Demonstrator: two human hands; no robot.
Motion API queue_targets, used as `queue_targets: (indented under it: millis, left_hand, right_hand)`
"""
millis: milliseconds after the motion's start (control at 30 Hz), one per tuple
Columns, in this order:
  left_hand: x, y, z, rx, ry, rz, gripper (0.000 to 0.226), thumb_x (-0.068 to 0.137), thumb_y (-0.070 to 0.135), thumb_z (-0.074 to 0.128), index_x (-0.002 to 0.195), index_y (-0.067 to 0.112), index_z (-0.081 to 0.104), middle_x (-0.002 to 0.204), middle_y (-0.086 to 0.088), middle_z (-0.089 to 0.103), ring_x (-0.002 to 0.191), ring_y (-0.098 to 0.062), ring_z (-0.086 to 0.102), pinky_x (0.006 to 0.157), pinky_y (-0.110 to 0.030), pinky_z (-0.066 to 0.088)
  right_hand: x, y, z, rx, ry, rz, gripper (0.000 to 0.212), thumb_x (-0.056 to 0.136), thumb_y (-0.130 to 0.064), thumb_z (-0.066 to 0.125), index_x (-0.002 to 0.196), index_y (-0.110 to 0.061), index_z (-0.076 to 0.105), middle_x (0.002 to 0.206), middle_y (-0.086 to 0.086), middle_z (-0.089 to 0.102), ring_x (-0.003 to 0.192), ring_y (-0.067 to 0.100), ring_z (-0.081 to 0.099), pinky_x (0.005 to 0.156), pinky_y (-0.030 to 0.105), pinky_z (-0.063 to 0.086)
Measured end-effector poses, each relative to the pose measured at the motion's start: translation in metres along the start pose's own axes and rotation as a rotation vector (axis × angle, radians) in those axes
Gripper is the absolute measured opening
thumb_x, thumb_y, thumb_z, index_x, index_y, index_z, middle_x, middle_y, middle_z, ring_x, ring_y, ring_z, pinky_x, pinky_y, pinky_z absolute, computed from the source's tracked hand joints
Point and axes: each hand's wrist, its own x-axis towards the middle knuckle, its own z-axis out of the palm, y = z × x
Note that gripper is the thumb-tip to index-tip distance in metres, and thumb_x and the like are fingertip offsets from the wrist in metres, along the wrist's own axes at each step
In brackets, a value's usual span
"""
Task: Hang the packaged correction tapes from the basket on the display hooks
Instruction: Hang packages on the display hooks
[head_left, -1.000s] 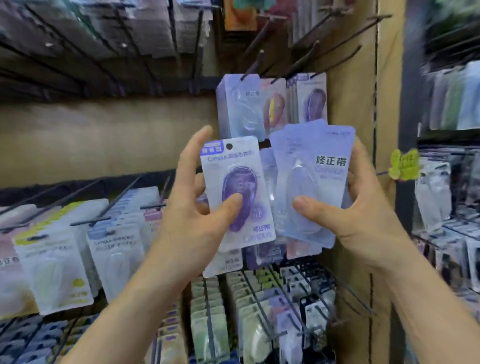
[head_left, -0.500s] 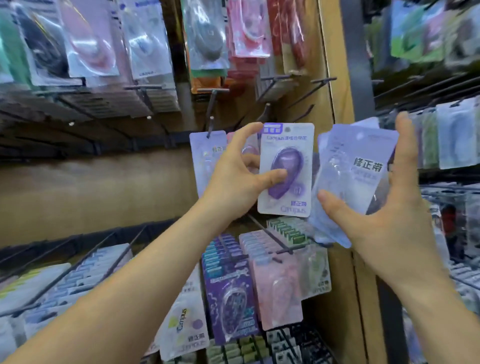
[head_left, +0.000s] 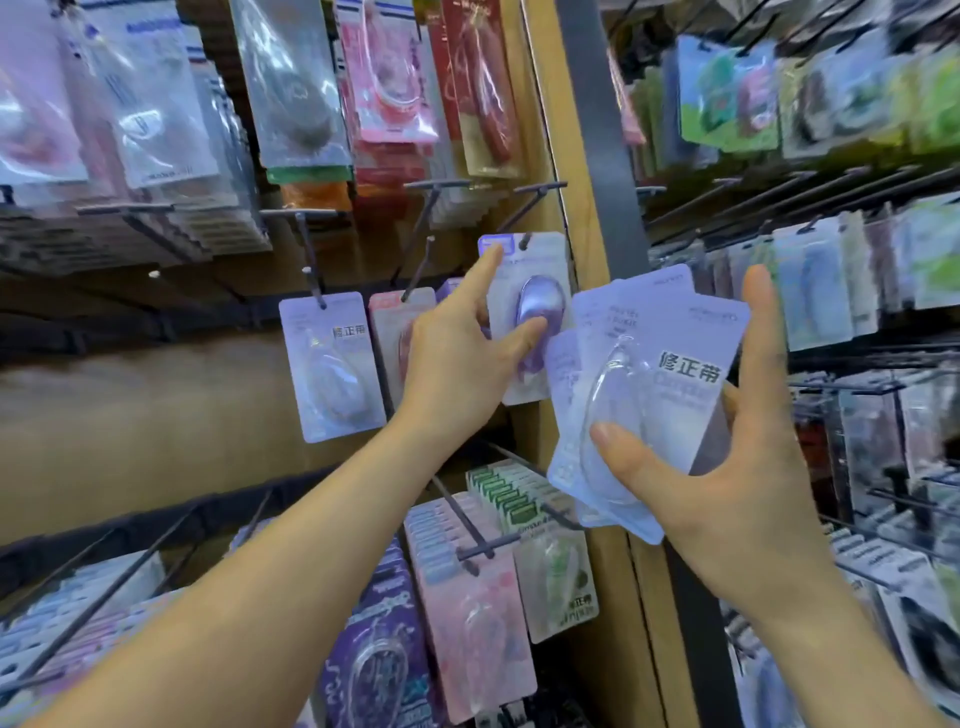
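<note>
Purple and glossy, a single carded correction tape, the purple pack (head_left: 535, 291), sits high against the display, close to the right edge of the bay beside the wooden upright (head_left: 566, 156). The dark tip of a hook (head_left: 524, 240) shows right at the hang-hole in the top of its card. The left hand (head_left: 457, 358) grips this pack. The thumb lies across the blister bubble and the index finger reaches up to the card's top left corner. The other fingers curl out of sight behind it.

Just to the right and lower, the right hand (head_left: 727, 478) holds a fan of lavender packs (head_left: 660, 374) facing the camera. The thumb presses on the front blister, and the fingers (head_left: 758, 332) stand upright along the fan's right edge, with more behind. The fan's upper left corner comes just beside the purple pack, and I cannot tell whether they touch.

Left of the purple pack, on neighbouring hooks in the same row, hang a lone pale pack (head_left: 332, 364) and a pink-topped pack (head_left: 395, 332), which is partly hidden by the left hand. In the row below, full hooks carry dark violet packs (head_left: 374, 649), pink packs (head_left: 478, 623) and green-edged packs (head_left: 556, 587). Blurred stationery packets fill the rows above and the next bay on the right.
</note>
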Motion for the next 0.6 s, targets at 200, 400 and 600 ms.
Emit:
queue_targets:
  millis: [200,400,600]
  left_hand:
    - [0.022,-0.019,0.001,0.321,-0.126,-0.098,0.077,0.091,0.045,0.064,0.155,0.021,0.028,0.109,-0.016,0.069,0.103,-0.029,0.063,0.079,-0.036,0.044]
    - [0.042,-0.041,0.006,0.582,-0.262,-0.168,0.075,0.089,0.045,0.068,0.151,0.024,0.031,0.128,-0.015,0.062,0.115,-0.036,0.057,0.088,-0.039,0.047]
    - [0.043,-0.040,0.012,0.671,-0.267,-0.104,0.065,0.091,0.019,0.060,0.146,0.020,0.026,0.103,-0.018,0.064,0.099,-0.042,0.061,0.071,-0.039,0.043]
  right_hand:
    - [0.003,0.009,-0.003,0.054,-0.042,0.032,0.108,0.071,-0.050,0.079,0.144,-0.067,0.002,0.147,-0.028,0.042,0.126,-0.001,0.053,0.100,0.040,0.050]
    - [0.013,0.020,0.007,0.241,-0.077,0.069,0.087,0.069,-0.027,0.078,0.145,-0.035,0.035,0.124,-0.015,0.064,0.104,0.004,0.068,0.077,0.021,0.058]
    - [0.017,0.024,0.024,0.368,-0.086,0.111,0.080,0.068,-0.021,0.079,0.138,-0.030,0.041,0.125,-0.007,0.064,0.106,0.010,0.069,0.081,0.029,0.060]
